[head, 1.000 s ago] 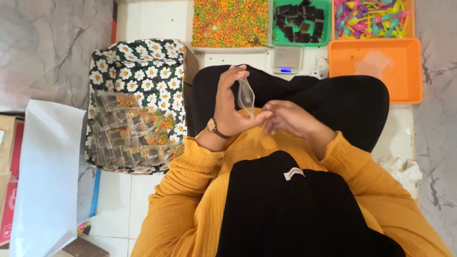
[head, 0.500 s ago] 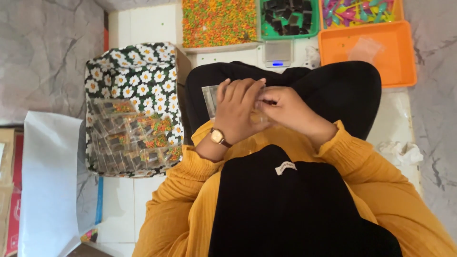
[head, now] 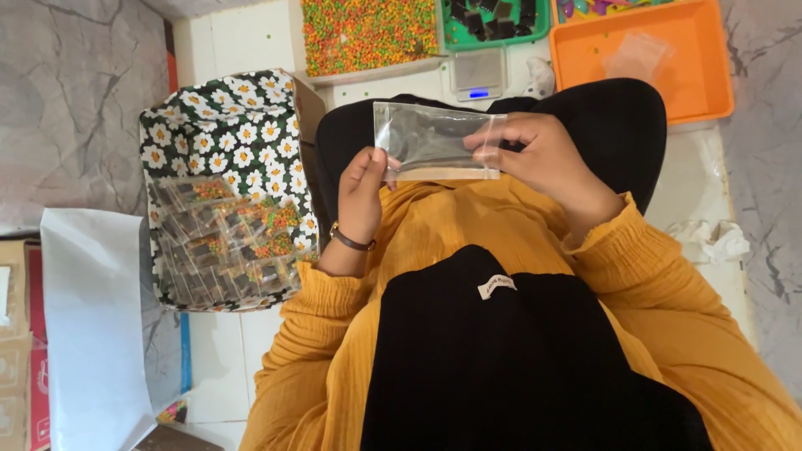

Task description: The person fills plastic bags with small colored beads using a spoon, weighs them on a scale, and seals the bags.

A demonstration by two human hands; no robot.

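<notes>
A clear, empty plastic zip bag (head: 434, 140) is stretched flat between both hands above my lap. My left hand (head: 363, 194) pinches its lower left corner; a wristwatch sits on that wrist. My right hand (head: 539, 154) grips the bag's right edge. I wear mustard sleeves and a black garment. To the left stands a daisy-print box (head: 225, 125) holding several filled clear packets (head: 230, 246).
At the top lie a tray of multicoloured sweets (head: 368, 33), a green tray of dark pieces (head: 493, 21), a small digital scale (head: 478, 73) and an orange tray (head: 643, 58) with an empty bag. A white sheet (head: 92, 317) lies at left, crumpled tissue (head: 706, 238) at right.
The bag, bunched between my hands before, is now pulled out flat. My hands have moved apart, the right one going rightward. The view has shifted slightly downward.
</notes>
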